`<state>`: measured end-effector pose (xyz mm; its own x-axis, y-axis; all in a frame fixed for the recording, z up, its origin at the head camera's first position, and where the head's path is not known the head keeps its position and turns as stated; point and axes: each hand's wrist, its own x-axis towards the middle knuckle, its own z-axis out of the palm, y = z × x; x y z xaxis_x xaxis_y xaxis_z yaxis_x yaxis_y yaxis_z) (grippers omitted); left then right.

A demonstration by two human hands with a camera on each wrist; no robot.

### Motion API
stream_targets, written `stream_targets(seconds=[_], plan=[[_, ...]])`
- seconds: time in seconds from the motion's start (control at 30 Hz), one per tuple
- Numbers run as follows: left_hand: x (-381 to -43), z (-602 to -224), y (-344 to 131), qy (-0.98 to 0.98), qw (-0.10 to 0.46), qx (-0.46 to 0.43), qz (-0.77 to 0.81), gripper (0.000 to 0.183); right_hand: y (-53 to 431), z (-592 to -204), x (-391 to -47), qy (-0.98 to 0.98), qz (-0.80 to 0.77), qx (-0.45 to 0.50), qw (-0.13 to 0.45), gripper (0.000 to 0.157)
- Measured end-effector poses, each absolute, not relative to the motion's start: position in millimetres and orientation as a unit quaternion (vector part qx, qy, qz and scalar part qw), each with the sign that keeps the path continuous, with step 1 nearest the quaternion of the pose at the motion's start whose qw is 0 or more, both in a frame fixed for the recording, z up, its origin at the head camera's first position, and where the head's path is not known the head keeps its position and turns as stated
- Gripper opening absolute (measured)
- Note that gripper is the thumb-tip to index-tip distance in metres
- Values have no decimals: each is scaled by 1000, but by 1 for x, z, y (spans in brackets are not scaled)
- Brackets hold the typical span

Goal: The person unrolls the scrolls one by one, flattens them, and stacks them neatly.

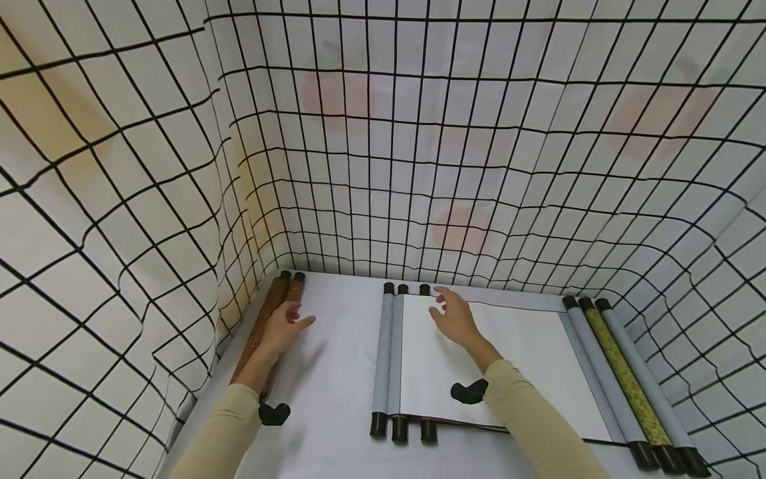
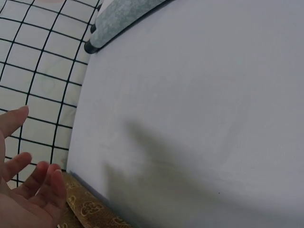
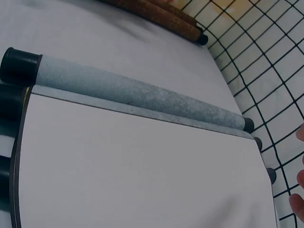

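My left hand (image 1: 284, 330) hovers over two brown patterned scroll rolls (image 1: 261, 326) with black end caps, thumb spread from loosely bent fingers and nothing in its grasp. In the left wrist view, its fingers (image 2: 58, 190) overlap a brown gold-patterned roll (image 2: 90, 204). My right hand (image 1: 457, 322) is above the far part of a flat white sheet (image 1: 437, 379), fingers loosely bent and holding nothing. Along the sheet's left side lies a grey-blue scroll roll (image 1: 383, 359) with black caps. Only fingertips (image 3: 297, 206) of that hand show in the right wrist view.
Right of the sheet lie a grey roll (image 1: 604, 372), a yellow-green roll (image 1: 624, 372) and another grey roll (image 1: 643, 372), side by side. Black caps (image 1: 429, 432) poke out beneath the sheet. Black wire grid (image 1: 395, 166) walls the white table (image 1: 341, 332) at the back and sides.
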<state>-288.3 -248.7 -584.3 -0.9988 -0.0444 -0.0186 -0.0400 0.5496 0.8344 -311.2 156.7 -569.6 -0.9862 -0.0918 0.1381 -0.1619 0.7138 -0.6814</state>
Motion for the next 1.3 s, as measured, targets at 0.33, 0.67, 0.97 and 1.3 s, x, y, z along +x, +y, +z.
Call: stream_targets(seconds=[0.33,0.67,0.97,1.3], plan=[[-280,-579,-279,-864,-7,50,-501,64,109,-576,-316,-873,483,71,0,49],[-274,-575,-310,-834,-28,81,-545,70,52,-578,-313,-807,581,49,-93,49],[-268,-585,-338,-834,-44,94,-542,69,-4,-600,-304,-723,660,52,-198,52],[-267,-599,-351,-837,-49,111,-533,72,-53,-629,-292,-672,690,47,-264,63]])
